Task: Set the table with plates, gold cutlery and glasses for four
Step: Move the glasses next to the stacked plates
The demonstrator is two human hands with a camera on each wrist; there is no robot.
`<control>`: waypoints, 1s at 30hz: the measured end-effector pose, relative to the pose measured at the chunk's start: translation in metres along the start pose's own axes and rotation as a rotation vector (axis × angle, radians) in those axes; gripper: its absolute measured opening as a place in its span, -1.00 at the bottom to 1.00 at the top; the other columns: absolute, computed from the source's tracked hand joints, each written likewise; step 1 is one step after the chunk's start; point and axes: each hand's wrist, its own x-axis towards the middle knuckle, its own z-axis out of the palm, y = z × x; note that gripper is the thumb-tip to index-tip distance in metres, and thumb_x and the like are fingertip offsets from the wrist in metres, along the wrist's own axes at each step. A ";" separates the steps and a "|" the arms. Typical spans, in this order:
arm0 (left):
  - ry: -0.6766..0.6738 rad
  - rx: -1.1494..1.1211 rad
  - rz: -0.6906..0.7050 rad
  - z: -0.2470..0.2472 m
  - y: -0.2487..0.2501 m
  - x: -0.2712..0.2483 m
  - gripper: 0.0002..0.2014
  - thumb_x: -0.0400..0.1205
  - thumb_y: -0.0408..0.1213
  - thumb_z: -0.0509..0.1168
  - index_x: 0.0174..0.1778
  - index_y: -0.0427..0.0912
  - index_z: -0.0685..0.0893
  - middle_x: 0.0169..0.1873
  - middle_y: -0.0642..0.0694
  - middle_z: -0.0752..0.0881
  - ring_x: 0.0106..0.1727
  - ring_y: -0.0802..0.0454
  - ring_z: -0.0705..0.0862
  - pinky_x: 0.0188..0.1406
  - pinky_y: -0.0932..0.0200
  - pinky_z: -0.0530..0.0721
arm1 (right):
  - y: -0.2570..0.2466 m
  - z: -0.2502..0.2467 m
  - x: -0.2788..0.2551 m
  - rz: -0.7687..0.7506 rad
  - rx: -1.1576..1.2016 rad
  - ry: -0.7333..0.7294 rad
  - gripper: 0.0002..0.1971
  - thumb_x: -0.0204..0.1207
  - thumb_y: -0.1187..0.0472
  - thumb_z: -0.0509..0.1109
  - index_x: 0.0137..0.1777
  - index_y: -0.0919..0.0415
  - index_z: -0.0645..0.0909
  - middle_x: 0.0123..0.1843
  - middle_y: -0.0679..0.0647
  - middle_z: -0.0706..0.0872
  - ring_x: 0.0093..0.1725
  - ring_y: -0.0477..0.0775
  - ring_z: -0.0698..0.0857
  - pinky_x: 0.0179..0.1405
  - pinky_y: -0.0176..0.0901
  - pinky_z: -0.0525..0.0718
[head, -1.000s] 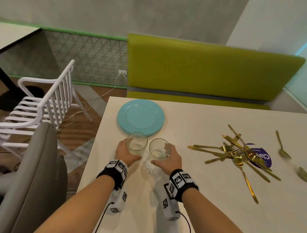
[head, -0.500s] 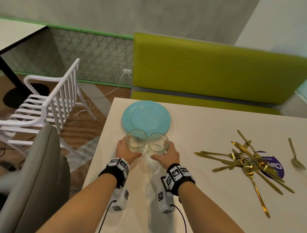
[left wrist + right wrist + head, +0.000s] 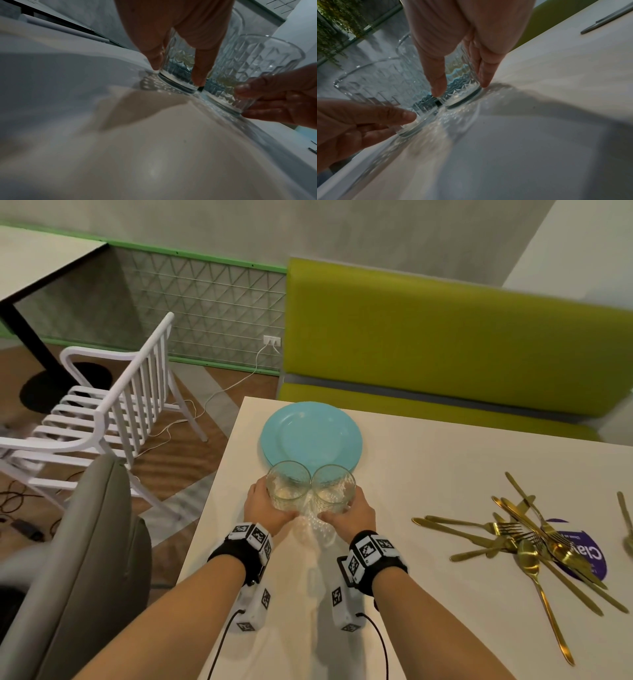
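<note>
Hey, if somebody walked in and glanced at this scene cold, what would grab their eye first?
Probably the two clear patterned glasses side by side near the table's left edge: the left glass gripped by the left hand, the right glass by the right hand. Just beyond them lies a round turquoise plate, and to the right a jumbled pile of gold cutlery on the white table.

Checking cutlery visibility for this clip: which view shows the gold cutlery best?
The head view: the gold cutlery lies piled on the table, right of both hands. The right wrist view catches only one dark, blurred piece at its top edge. The left wrist view shows none clearly.
</note>
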 end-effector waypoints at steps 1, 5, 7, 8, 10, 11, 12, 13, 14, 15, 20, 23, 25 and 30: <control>0.005 -0.019 -0.003 0.000 -0.001 0.000 -0.14 0.24 -0.37 0.62 0.47 -0.24 0.40 0.36 -0.23 0.54 0.39 -0.20 0.53 0.34 0.01 0.53 | 0.000 0.000 0.000 -0.002 -0.001 -0.001 -0.26 0.26 0.24 0.63 0.44 0.11 0.41 0.28 0.12 0.67 0.27 0.15 0.66 0.25 -0.12 0.63; 0.006 -0.065 0.003 0.000 -0.001 -0.003 -0.07 0.18 -0.35 0.65 0.48 -0.16 0.38 0.37 -0.18 0.54 0.41 -0.17 0.53 0.37 -0.04 0.55 | 0.001 -0.003 -0.001 0.004 -0.003 -0.020 -0.22 0.26 0.27 0.63 0.48 0.09 0.38 0.35 0.09 0.64 0.33 0.12 0.62 0.27 -0.17 0.56; -0.004 -0.051 0.002 -0.002 0.001 -0.006 0.06 0.19 -0.32 0.67 0.58 -0.18 0.24 0.48 -0.19 0.41 0.53 -0.16 0.39 0.48 -0.05 0.44 | 0.001 -0.007 -0.002 0.011 -0.009 -0.034 -0.13 0.24 0.27 0.64 0.55 0.08 0.31 0.44 0.10 0.57 0.42 0.10 0.56 0.33 -0.18 0.50; -0.010 -0.036 -0.008 -0.003 0.004 -0.009 0.15 0.21 -0.29 0.67 0.63 -0.20 0.11 0.55 -0.20 0.30 0.60 -0.16 0.27 0.56 -0.06 0.35 | 0.001 -0.011 -0.004 0.016 -0.022 -0.041 -0.07 0.25 0.26 0.64 0.59 0.09 0.25 0.49 0.11 0.52 0.46 0.10 0.52 0.37 -0.17 0.48; 0.010 -0.008 -0.003 -0.008 0.012 -0.015 0.27 0.20 -0.22 0.68 0.67 -0.19 -0.08 0.62 -0.21 0.10 0.66 -0.17 0.05 0.64 -0.13 0.18 | -0.001 -0.020 -0.009 0.019 -0.043 -0.051 0.00 0.27 0.26 0.63 0.65 0.12 0.13 0.57 0.14 0.41 0.52 0.10 0.46 0.42 -0.16 0.44; 0.031 -0.002 0.017 -0.010 0.017 -0.019 0.31 0.18 -0.18 0.68 0.67 -0.17 -0.11 0.63 -0.21 0.05 0.66 -0.18 -0.01 0.65 -0.15 0.11 | -0.002 -0.026 -0.012 0.018 -0.050 -0.046 0.01 0.28 0.26 0.63 0.65 0.13 0.11 0.59 0.14 0.39 0.53 0.10 0.45 0.42 -0.16 0.44; 0.058 0.003 0.053 -0.012 0.024 -0.023 0.32 0.16 -0.14 0.69 0.66 -0.16 -0.11 0.62 -0.21 0.03 0.66 -0.18 -0.03 0.64 -0.15 0.07 | -0.003 -0.033 -0.015 0.018 -0.050 -0.036 0.00 0.29 0.27 0.62 0.65 0.14 0.09 0.59 0.15 0.38 0.53 0.10 0.44 0.43 -0.15 0.43; 0.085 0.000 0.093 -0.012 0.030 -0.027 0.32 0.15 -0.10 0.69 0.66 -0.16 -0.10 0.61 -0.20 0.05 0.64 -0.18 -0.02 0.64 -0.13 0.04 | -0.004 -0.042 -0.019 0.019 -0.041 -0.022 0.00 0.30 0.29 0.62 0.65 0.15 0.09 0.59 0.17 0.38 0.54 0.11 0.43 0.44 -0.14 0.43; 0.111 0.000 0.141 -0.013 0.038 -0.031 0.31 0.14 -0.05 0.68 0.65 -0.16 -0.06 0.59 -0.20 0.08 0.63 -0.17 0.01 0.63 -0.11 0.03 | -0.006 -0.051 -0.022 0.023 -0.027 -0.006 -0.02 0.30 0.30 0.61 0.65 0.15 0.10 0.59 0.18 0.38 0.54 0.11 0.42 0.44 -0.13 0.43; 0.132 -0.005 0.189 -0.012 0.047 -0.035 0.28 0.15 -0.02 0.67 0.64 -0.18 -0.02 0.57 -0.21 0.12 0.61 -0.17 0.04 0.62 -0.09 0.03 | -0.006 -0.061 -0.026 0.027 -0.015 0.012 -0.03 0.30 0.31 0.61 0.64 0.16 0.12 0.57 0.19 0.40 0.53 0.12 0.44 0.44 -0.13 0.43; 0.173 -0.072 0.413 0.014 0.106 -0.060 -0.07 0.36 0.15 0.30 0.56 -0.35 0.23 0.52 -0.30 0.29 0.57 -0.27 0.19 0.58 -0.11 0.00 | 0.000 -0.124 -0.053 0.035 -0.009 0.129 -0.21 0.34 0.27 0.59 0.55 0.16 0.31 0.45 0.19 0.54 0.41 0.13 0.55 0.33 -0.13 0.51; 0.130 -0.108 0.506 0.048 0.152 -0.079 -0.27 0.43 -0.01 0.19 0.47 -0.40 0.39 0.43 -0.37 0.40 0.50 -0.33 0.31 0.48 0.03 0.07 | 0.017 -0.174 -0.074 0.061 -0.027 0.204 -0.32 0.37 0.23 0.57 0.48 0.16 0.41 0.38 0.15 0.60 0.35 0.10 0.59 0.25 -0.17 0.55; 0.039 -0.107 0.557 0.075 0.181 -0.095 -0.42 0.52 -0.17 0.24 0.44 -0.37 0.43 0.40 -0.34 0.43 0.46 -0.28 0.34 0.43 0.10 0.16 | 0.036 -0.212 -0.088 0.096 -0.034 0.268 -0.38 0.38 0.23 0.56 0.45 0.18 0.46 0.35 0.14 0.62 0.31 0.10 0.62 0.21 -0.17 0.58; -0.252 -0.139 0.620 0.154 0.241 -0.141 -0.60 0.61 -0.39 0.24 0.40 -0.24 0.48 0.37 -0.20 0.46 0.28 -0.12 0.57 0.21 0.17 0.54 | 0.103 -0.311 -0.113 0.265 -0.034 0.469 -0.50 0.37 0.17 0.55 0.32 0.16 0.57 0.22 0.10 0.72 0.22 0.10 0.67 0.30 -0.08 0.61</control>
